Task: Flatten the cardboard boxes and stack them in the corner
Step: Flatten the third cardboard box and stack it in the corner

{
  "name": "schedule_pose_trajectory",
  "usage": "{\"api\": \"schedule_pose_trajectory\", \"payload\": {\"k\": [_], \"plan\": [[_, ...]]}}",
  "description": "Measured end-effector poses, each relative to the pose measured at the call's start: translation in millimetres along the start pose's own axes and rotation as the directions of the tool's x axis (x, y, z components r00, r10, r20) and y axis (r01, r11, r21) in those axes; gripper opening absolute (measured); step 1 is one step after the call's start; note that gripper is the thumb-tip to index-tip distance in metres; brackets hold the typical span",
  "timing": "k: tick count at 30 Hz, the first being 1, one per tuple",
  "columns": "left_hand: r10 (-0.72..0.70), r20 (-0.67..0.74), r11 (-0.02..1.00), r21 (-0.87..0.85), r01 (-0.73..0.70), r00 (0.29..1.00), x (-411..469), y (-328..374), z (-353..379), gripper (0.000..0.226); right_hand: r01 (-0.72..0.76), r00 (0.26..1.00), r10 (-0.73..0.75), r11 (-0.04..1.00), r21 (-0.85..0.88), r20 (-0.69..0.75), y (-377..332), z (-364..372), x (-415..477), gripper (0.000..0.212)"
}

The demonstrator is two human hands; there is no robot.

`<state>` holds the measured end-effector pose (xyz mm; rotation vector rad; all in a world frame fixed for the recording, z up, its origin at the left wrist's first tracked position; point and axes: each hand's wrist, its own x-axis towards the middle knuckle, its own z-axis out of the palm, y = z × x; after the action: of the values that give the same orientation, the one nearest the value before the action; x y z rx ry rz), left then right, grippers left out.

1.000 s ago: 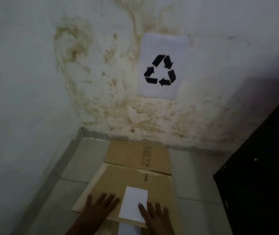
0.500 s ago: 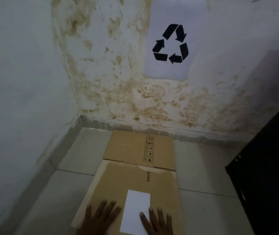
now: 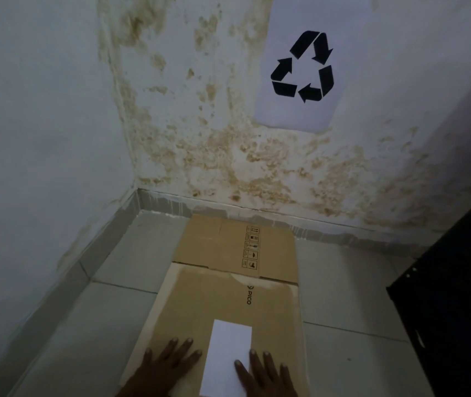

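Observation:
A flattened brown cardboard box (image 3: 220, 305) printed "PICO" lies on the tiled floor, with a white label (image 3: 227, 356) near its close end. It overlaps a second flattened box (image 3: 214, 242) with handling symbols, whose far edge meets the back wall. My left hand (image 3: 165, 368) lies flat, fingers spread, on the top box just left of the label. My right hand (image 3: 262, 373) presses flat on the label's right edge. Neither hand grips anything.
Two stained white walls meet in a corner (image 3: 135, 190) at the far left. A paper recycling sign (image 3: 303, 67) hangs on the back wall. A dark black object (image 3: 457, 296) stands at the right. Grey floor tiles (image 3: 91, 325) flank the boxes.
The view has tilted down and drawn closer to the corner, so the sign sits higher. Both hands stay flat on the top box, which has slid slightly toward the wall.

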<state>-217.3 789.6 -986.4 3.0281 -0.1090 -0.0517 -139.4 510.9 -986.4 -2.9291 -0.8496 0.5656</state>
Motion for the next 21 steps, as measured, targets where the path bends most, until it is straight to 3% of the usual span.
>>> {"api": "schedule_pose_trajectory", "payload": {"k": [1, 2, 4, 5, 7, 8, 10, 12, 14, 15, 17, 20, 21], "plan": [[-0.117, 0.228, 0.992, 0.068, 0.104, 0.967, 18, 7, -24, 0.059, 0.014, 1.0, -0.014, 1.0, 0.027, -0.017, -2, -7, -1, 0.078], [-0.059, 0.408, 0.998, 0.012, 0.059, 0.911, 33, 14, -33, 0.067, 0.029, 0.999, -0.028, 0.999, 0.038, -0.04, -3, -17, -1, 0.069], [-0.061, 0.613, 0.973, -0.14, 0.184, 0.787, 24, 17, -30, 0.111, 0.06, 0.971, -0.052, 0.998, 0.03, -0.234, 1, -29, -2, 0.047], [-0.068, 0.608, 0.956, -0.187, 0.226, 0.791, 27, 18, -33, 0.129, 0.021, 0.963, 0.002, 0.997, 0.081, -0.268, 5, -34, 2, 0.043], [-0.081, 0.594, 0.955, -0.183, 0.233, 0.8, 42, 29, -39, 0.148, -0.187, 0.966, 0.217, 0.962, 0.196, -0.143, 19, -41, 10, 0.052], [-0.043, 0.62, 0.956, -0.201, 0.211, 0.784, 47, 36, -34, 0.147, -0.299, 0.94, 0.325, 0.931, 0.208, -0.102, 27, -41, 17, 0.062], [-0.05, 0.549, 0.995, -0.046, 0.09, 0.835, 53, 49, -22, 0.142, -0.436, 0.878, 0.475, 0.844, 0.312, -0.059, 35, -38, 29, 0.086], [-0.068, 0.478, 0.998, 0.021, 0.066, 0.876, 48, 53, 8, 0.152, -0.491, 0.846, 0.531, 0.748, 0.446, 0.041, 37, -39, 37, 0.098], [-0.067, 0.303, 0.998, 0.021, 0.064, 0.95, 48, 47, 52, 0.164, -0.507, 0.838, 0.543, 0.743, 0.438, 0.049, 38, -38, 41, 0.101], [-0.021, 0.355, 1.0, 0.014, 0.017, 0.935, 48, 48, 43, 0.165, -0.505, 0.84, 0.54, 0.75, 0.427, 0.045, 37, -38, 40, 0.101], [-0.023, 0.482, 0.999, 0.044, 0.002, 0.876, 58, 48, 10, 0.151, -0.497, 0.848, 0.528, 0.762, 0.415, 0.047, 38, -37, 41, 0.099], [-0.017, 0.635, 0.991, -0.092, 0.098, 0.772, 64, 48, -24, 0.118, -0.532, 0.827, 0.552, 0.708, 0.464, 0.107, 36, -41, 47, 0.101], [-0.038, 0.623, 0.982, -0.123, 0.145, 0.781, 65, 45, -35, 0.103, -0.549, 0.818, 0.56, 0.692, 0.468, 0.131, 34, -45, 49, 0.102]]}}
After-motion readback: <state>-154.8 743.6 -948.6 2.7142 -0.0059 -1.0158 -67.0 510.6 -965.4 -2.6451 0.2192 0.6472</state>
